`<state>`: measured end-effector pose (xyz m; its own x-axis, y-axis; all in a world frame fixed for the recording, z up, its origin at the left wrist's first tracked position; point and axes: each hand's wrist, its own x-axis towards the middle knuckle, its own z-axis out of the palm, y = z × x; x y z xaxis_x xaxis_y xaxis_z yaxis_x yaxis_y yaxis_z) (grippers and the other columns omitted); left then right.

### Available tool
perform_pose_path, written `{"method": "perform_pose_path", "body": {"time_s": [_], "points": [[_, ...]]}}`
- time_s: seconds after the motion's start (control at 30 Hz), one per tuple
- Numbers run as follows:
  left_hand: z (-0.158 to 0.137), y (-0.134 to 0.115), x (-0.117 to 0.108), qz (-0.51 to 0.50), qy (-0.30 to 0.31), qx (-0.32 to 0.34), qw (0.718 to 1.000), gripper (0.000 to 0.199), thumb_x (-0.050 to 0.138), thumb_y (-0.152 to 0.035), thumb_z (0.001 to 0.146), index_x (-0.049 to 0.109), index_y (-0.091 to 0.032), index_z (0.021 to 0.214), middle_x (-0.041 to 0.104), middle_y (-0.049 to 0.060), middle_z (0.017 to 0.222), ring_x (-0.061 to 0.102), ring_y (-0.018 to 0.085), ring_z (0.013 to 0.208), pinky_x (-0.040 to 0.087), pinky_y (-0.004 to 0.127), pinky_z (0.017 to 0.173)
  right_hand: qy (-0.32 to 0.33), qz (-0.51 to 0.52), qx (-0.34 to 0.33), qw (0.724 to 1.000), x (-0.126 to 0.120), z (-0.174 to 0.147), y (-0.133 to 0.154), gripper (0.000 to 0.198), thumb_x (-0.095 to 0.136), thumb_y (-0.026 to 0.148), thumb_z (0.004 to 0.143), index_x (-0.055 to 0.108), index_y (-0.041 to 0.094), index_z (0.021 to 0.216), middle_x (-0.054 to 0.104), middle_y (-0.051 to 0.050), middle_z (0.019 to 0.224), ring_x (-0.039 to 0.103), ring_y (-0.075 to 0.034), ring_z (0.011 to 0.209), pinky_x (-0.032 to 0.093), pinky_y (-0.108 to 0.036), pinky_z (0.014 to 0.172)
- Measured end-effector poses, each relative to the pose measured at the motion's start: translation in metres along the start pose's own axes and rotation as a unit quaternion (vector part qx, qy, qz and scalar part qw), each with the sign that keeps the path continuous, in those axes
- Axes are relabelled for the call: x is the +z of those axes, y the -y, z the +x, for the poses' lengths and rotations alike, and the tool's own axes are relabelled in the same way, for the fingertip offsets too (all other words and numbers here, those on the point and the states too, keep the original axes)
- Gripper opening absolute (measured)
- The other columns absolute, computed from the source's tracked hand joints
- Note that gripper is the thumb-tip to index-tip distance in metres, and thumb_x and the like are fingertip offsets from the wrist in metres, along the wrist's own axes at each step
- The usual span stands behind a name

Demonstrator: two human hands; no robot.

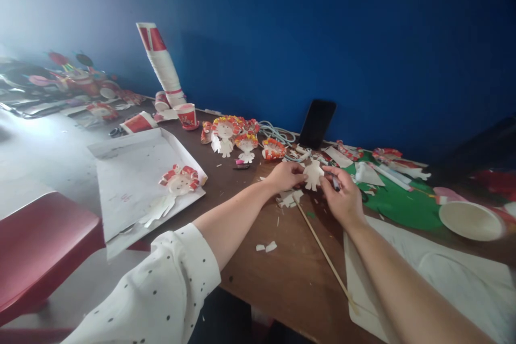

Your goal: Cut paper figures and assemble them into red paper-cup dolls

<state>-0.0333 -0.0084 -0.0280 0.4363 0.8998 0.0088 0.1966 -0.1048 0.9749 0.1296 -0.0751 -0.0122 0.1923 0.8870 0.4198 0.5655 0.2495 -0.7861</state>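
Observation:
A small white paper doll cutout is held upright over the brown table. My left hand pinches its left edge with thumb and fingers. On the other side, my right hand grips the cutout's right edge. A dark, pen-like thing also sits between the right fingers; its kind is not clear. White paper scraps lie just under the hands, and a thin wooden stick slants from there toward the table's front edge.
Behind the hands, a phone leans on the blue wall beside a pale cable. Finished paper dolls cluster left of it. A tall cup stack leans farther left. A white tray, green disc and white board flank the work area.

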Motion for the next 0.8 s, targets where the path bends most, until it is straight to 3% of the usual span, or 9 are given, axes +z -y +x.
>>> {"method": "perform_pose_path", "body": {"time_s": [0.3, 0.8], "points": [[-0.005, -0.011, -0.002, -0.026, 0.007, -0.022, 0.999, 0.014, 0.060, -0.027, 0.076, 0.059, -0.013, 0.080, 0.062, 0.002, 0.069, 0.058, 0.009, 0.056, 0.051, 0.025, 0.062, -0.003, -0.008, -0.007, 1.000, 0.000, 0.000, 0.000, 0.035, 0.059, 0.038, 0.079, 0.062, 0.018, 0.107, 0.067, -0.006, 0.084, 0.062, -0.018, 0.068, 0.052, -0.033, 0.068], [-0.009, -0.015, 0.001, -0.032, -0.054, -0.043, 0.997, 0.017, 0.061, -0.022, 0.077, 0.059, -0.013, 0.091, 0.061, 0.001, 0.066, 0.058, 0.010, 0.053, 0.049, 0.023, 0.054, -0.002, 0.000, 0.000, 1.000, -0.001, 0.001, 0.001, 0.036, 0.059, 0.037, 0.079, 0.060, 0.018, 0.109, 0.067, -0.005, 0.080, 0.061, -0.017, 0.066, 0.050, -0.032, 0.064]]}}
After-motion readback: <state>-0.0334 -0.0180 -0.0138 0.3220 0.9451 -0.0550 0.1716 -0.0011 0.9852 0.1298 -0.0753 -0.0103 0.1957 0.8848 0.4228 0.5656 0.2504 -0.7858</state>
